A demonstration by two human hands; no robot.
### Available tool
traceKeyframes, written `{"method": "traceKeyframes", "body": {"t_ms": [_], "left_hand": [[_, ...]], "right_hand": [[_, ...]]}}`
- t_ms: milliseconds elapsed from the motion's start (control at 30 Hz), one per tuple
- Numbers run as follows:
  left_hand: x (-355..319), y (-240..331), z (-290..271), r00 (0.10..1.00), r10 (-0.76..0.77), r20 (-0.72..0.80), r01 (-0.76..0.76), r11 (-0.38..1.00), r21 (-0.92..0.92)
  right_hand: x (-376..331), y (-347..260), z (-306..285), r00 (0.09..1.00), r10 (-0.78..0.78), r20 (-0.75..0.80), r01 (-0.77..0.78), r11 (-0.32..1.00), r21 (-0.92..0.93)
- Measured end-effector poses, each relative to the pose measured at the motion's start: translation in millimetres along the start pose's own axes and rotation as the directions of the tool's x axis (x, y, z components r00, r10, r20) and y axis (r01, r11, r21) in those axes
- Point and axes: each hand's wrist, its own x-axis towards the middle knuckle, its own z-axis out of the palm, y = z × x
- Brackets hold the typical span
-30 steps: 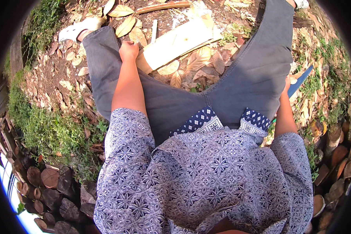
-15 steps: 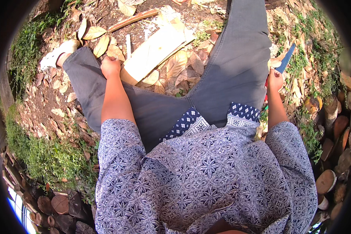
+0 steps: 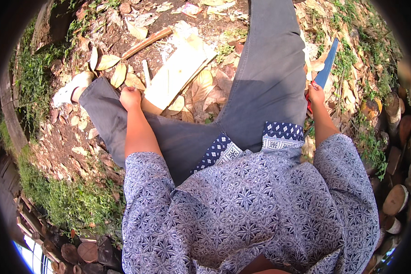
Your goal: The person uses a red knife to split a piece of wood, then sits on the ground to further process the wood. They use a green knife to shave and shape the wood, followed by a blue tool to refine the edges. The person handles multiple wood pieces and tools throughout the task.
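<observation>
My right hand point(image 3: 316, 93) is closed round the red handle of a handsaw. The saw's blue blade point(image 3: 326, 66) points away from me and up to the right, beside my right leg. On my left knee rests my left hand point(image 3: 130, 98), fingers curled into a fist; whatever it may hold is hidden. Just right of that fist lies a pale wooden board point(image 3: 178, 71), sloping from the left knee toward the upper right. Its near end meets the grey trousers point(image 3: 274, 77). A second wooden edge shows along the board's right side.
Dry leaves point(image 3: 201, 86) and soil surround the board. A thin wooden stick point(image 3: 146, 42) lies beyond it, and a short pale strip point(image 3: 146, 73) on its left. Stacked cut logs point(image 3: 395, 199) stand at the right edge; green plants point(image 3: 77, 203) grow at left.
The view has shifted slightly. The saw blade now stands a little more upright and shows more of its length. My left hand stays closed on the knee, and the board lies as before.
</observation>
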Motion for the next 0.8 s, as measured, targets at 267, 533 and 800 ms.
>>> {"method": "traceKeyframes", "body": {"t_ms": [267, 533, 800], "left_hand": [[-3, 8, -4, 0.995, 0.089, -0.036, -0.087, 0.994, 0.061], [23, -18, 14, 0.993, 0.055, 0.102, -0.070, 0.986, 0.151], [40, -48, 17, 0.997, 0.066, 0.026, -0.068, 0.994, 0.083]], "right_hand": [[-7, 11, 21, 0.994, -0.086, -0.075, 0.065, 0.966, -0.251], [-32, 30, -3, 0.970, -0.031, -0.242, 0.007, 0.995, -0.098], [-56, 103, -60, 0.949, 0.169, -0.265, -0.239, 0.935, -0.262]]}}
